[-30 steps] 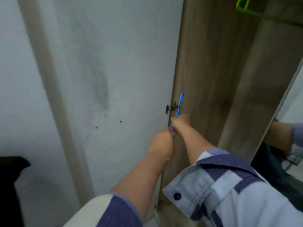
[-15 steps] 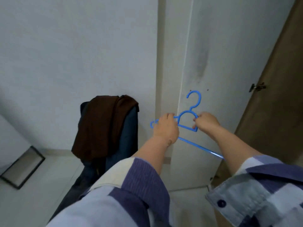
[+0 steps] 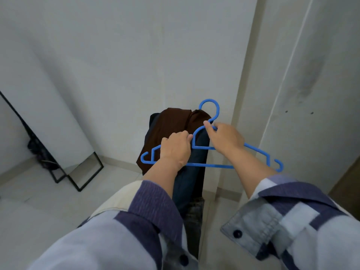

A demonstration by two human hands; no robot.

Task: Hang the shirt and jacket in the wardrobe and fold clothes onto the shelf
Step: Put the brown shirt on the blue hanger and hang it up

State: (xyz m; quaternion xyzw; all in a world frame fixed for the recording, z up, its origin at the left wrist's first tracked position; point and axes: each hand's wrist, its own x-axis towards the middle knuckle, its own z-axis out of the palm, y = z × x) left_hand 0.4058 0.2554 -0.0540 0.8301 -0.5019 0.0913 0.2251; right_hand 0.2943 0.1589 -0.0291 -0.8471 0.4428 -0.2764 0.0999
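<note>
From the head camera I see both hands out in front, holding a blue plastic hanger [image 3: 211,165] flat across the view with its hook pointing up and away. My left hand [image 3: 175,148] is closed over the hanger's left shoulder, fingers curled around the bar. My right hand [image 3: 226,138] pinches the neck just below the hook, thumb and fingers together on the plastic, with the right shoulder of the hanger running out past the wrist.

Directly behind the hanger stands a chair draped with clothes: a brown garment [image 3: 171,123] lies over the top, and a dark blue garment [image 3: 187,182] hangs down beneath it, below the hanger's bottom bar. Neither hand touches them.

Left of the hanger, well apart, a black-framed mirror [image 3: 81,172] leans on the white wall. Right of the hanger rises a white wardrobe door [image 3: 311,94].
</note>
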